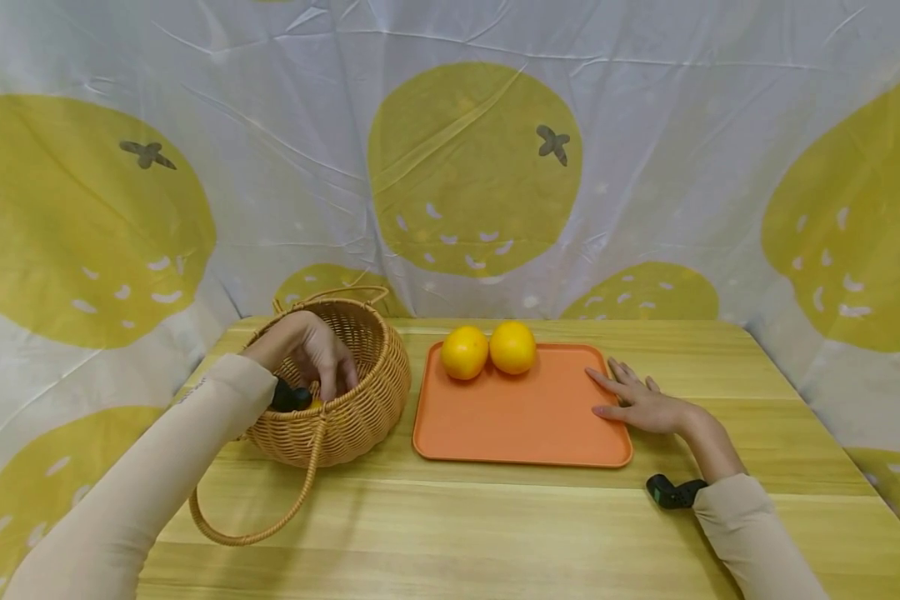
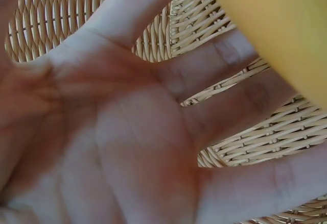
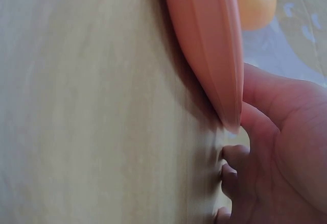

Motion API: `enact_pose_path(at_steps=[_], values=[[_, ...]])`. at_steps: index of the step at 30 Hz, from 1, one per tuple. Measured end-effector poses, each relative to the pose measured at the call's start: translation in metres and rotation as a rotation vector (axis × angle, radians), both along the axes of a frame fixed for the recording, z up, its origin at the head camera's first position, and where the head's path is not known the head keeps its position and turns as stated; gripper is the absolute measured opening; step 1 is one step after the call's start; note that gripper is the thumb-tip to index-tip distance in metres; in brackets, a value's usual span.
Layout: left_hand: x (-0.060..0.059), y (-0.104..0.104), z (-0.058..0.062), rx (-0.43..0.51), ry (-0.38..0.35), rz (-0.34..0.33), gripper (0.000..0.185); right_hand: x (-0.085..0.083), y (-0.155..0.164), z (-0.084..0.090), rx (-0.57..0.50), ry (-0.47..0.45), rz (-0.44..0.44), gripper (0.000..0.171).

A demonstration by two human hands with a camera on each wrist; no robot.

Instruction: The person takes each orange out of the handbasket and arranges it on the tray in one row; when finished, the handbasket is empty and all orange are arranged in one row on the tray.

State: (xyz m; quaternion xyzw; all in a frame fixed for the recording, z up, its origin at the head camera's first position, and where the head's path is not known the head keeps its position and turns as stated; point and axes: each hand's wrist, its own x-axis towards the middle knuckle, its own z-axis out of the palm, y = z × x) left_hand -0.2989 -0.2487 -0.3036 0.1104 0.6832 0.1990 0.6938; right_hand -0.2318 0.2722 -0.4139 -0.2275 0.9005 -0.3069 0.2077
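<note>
My left hand reaches down into a wicker basket on the left. In the left wrist view its palm shows with the fingers spread, and an orange covers some fingertips; whether they touch it I cannot tell. Only a sliver of that orange shows in the head view. At the right edge of an orange-coloured tray lies my right hand, fingers spread, thumb and index finger over the rim and the others by the table. Two oranges, one left and one right, sit side by side at the tray's back.
The basket's near handle hangs down onto the wooden table; its other handle stands at the back. Behind the table hangs a white cloth printed with yellow fruit. Each wrist wears a black device, the right one fully visible.
</note>
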Motion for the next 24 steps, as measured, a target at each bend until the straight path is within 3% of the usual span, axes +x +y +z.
enact_pose_path(at_steps=[9,15,18,24], values=[[-0.001,-0.003,0.000,0.006,0.088,0.003,0.036,0.000,0.000,0.001,0.007,0.000,0.001,0.083],[-0.005,-0.008,0.008,0.033,0.300,0.057,0.048,0.000,0.000,0.000,0.007,0.000,-0.005,0.082],[-0.006,-0.011,0.011,0.034,0.379,0.053,0.053,0.000,0.000,0.000,0.015,-0.001,-0.007,0.081],[-0.005,-0.015,0.012,0.035,0.326,0.120,0.049,-0.001,-0.001,0.000,0.020,0.010,-0.002,0.081]])
